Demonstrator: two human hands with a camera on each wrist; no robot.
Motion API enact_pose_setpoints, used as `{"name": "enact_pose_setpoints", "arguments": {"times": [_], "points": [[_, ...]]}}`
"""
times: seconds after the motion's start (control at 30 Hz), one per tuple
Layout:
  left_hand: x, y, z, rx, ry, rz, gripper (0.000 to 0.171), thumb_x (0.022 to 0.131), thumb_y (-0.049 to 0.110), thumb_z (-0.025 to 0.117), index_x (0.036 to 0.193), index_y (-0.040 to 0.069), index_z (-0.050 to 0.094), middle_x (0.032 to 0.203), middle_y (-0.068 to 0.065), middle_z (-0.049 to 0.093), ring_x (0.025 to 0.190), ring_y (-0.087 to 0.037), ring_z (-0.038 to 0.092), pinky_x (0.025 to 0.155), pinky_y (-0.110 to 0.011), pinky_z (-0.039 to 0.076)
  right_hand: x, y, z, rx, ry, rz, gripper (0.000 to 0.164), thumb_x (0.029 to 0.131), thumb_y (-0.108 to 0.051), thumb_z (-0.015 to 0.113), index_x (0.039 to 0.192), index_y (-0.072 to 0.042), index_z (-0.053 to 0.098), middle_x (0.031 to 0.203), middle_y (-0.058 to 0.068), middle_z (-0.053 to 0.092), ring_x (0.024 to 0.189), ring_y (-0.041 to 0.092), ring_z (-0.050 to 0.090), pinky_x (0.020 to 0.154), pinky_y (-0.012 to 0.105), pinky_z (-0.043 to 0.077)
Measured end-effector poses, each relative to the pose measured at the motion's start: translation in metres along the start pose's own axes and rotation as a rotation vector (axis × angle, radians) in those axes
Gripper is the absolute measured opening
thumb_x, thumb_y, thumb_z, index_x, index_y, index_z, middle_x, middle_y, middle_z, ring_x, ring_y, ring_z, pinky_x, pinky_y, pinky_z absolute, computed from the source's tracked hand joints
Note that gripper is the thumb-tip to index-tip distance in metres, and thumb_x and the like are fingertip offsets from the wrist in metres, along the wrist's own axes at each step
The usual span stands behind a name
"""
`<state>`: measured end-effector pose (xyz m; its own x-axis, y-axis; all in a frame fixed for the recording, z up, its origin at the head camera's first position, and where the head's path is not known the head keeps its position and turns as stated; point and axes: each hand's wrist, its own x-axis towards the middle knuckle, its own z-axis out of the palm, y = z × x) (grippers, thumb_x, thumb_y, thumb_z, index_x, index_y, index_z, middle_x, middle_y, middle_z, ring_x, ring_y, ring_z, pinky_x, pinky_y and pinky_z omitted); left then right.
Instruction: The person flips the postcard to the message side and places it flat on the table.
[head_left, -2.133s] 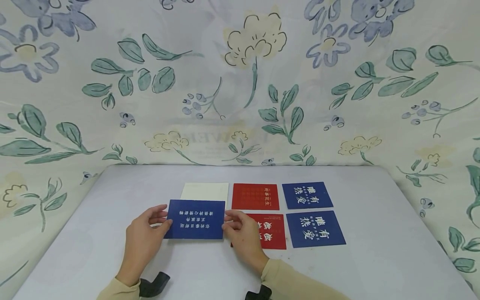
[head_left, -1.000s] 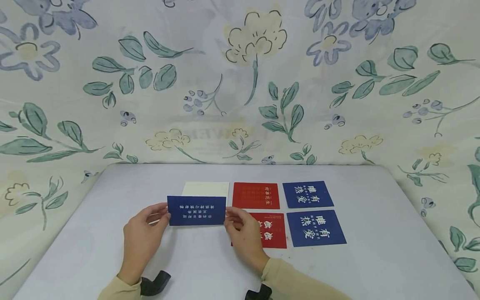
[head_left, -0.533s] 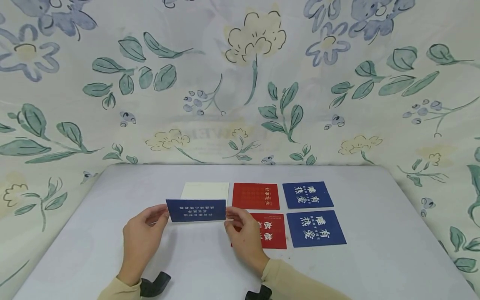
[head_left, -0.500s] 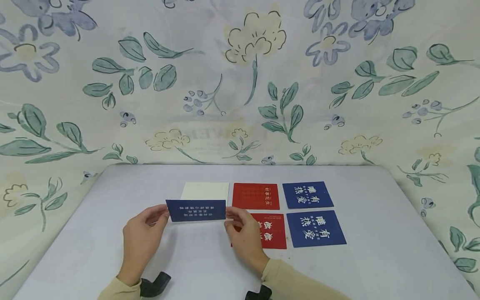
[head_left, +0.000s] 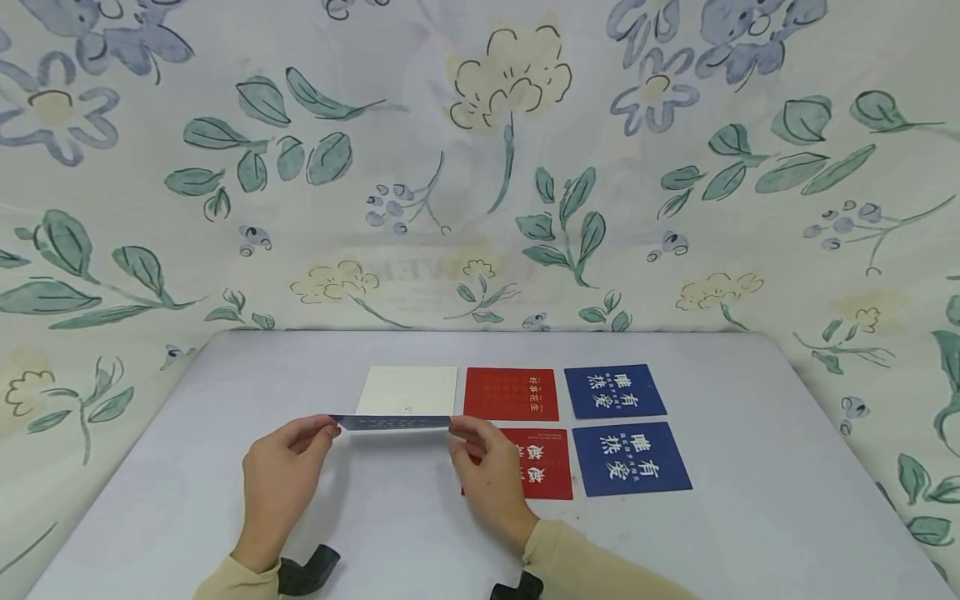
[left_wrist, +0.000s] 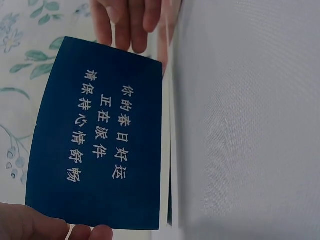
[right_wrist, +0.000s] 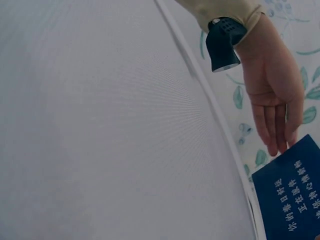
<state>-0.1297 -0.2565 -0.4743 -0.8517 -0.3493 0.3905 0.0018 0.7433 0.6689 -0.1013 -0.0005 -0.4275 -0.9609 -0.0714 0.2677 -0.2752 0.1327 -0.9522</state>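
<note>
Both hands hold a blue card (head_left: 393, 422) with white characters, above the table in front of the body. It is tilted almost edge-on in the head view, while its printed face shows fully in the left wrist view, slightly bowed. My left hand (head_left: 283, 479) pinches the left short edge between thumb and fingers. At the right short edge, my right hand (head_left: 491, 479) pinches it the same way. Just behind the held card lies a cream-white card (head_left: 408, 390), its near edge partly covered. A red card (head_left: 547, 462) lies flat under the right hand, partly hidden by it.
Another red card (head_left: 512, 394) lies in the back row. To its right are a blue card (head_left: 615, 391) and, nearer, a second blue card (head_left: 632, 458). All rest on a white table (head_left: 750, 533), with a floral cloth (head_left: 480, 167) behind it.
The held blue card has tipped from showing its printed face to nearly edge-on in the head view, uncovering more of the white card. Both hands keep their hold and hardly shift.
</note>
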Motion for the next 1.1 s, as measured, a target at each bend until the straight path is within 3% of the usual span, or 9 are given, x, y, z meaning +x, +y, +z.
{"name": "enact_pose_setpoints", "arguments": {"times": [0.13,0.23,0.33,0.43,0.6,0.77,1.1], "points": [[-0.001,0.011,-0.007,-0.053,-0.031,-0.011,0.015,0.087,0.019,0.06,0.094,0.012,0.071,0.081,-0.002,0.071,0.072,-0.01,0.067,0.053,-0.015,0.047,0.002,0.019,0.004,0.004,0.005,-0.012,0.032,0.087,0.001,0.059,0.119,0.001,0.056,0.117,0.014,0.061,0.106,0.028,0.06,0.086,0.032,0.049],[-0.002,0.015,-0.01,-0.063,-0.023,-0.003,0.013,0.086,0.017,0.059,0.091,0.014,0.071,0.078,0.001,0.071,0.07,-0.006,0.067,0.055,-0.014,0.048,0.004,0.033,0.006,-0.004,0.012,-0.015,0.032,0.088,-0.001,0.06,0.119,-0.004,0.057,0.118,0.009,0.062,0.107,0.022,0.06,0.086,0.029,0.048],[-0.003,0.019,-0.013,-0.103,-0.04,-0.004,0.014,0.087,0.017,0.06,0.092,0.012,0.071,0.079,0.0,0.071,0.069,-0.003,0.066,0.055,-0.013,0.048,0.004,0.039,0.006,0.0,0.015,-0.021,0.031,0.087,-0.003,0.061,0.118,-0.008,0.058,0.117,0.008,0.062,0.106,0.017,0.061,0.085,0.026,0.048],[-0.005,0.032,-0.02,-0.138,-0.061,-0.038,0.015,0.088,0.014,0.058,0.094,0.008,0.071,0.082,-0.004,0.071,0.071,-0.004,0.067,0.057,-0.016,0.051,0.005,0.041,0.006,0.018,0.015,-0.035,0.029,0.087,-0.003,0.061,0.116,-0.008,0.059,0.117,0.011,0.062,0.106,0.017,0.061,0.085,0.026,0.049],[-0.007,0.057,-0.031,-0.188,-0.105,-0.108,0.016,0.089,0.008,0.058,0.096,0.0,0.069,0.088,-0.013,0.07,0.073,-0.008,0.068,0.062,-0.016,0.052,0.006,0.041,0.005,0.029,0.017,-0.038,0.027,0.088,-0.003,0.06,0.115,-0.007,0.06,0.115,0.012,0.063,0.105,0.017,0.061,0.084,0.026,0.049],[-0.005,0.06,-0.033,-0.237,-0.128,-0.169,0.018,0.089,0.008,0.06,0.1,-0.004,0.067,0.089,-0.016,0.07,0.071,-0.007,0.068,0.062,-0.016,0.051,0.007,0.037,0.005,0.048,0.024,0.007,0.022,0.09,-0.004,0.057,0.112,-0.004,0.061,0.112,0.012,0.064,0.103,0.016,0.062,0.085,0.025,0.048],[-0.002,0.058,-0.035,-0.263,-0.154,-0.229,0.029,0.088,0.021,0.063,0.103,-0.004,0.067,0.087,-0.016,0.07,0.07,-0.011,0.068,0.062,-0.02,0.053,0.004,0.006,-0.001,0.122,0.006,0.042,0.021,0.091,-0.005,0.056,0.108,0.007,0.059,0.107,0.022,0.062,0.099,0.033,0.063,0.084,0.026,0.049]]}}
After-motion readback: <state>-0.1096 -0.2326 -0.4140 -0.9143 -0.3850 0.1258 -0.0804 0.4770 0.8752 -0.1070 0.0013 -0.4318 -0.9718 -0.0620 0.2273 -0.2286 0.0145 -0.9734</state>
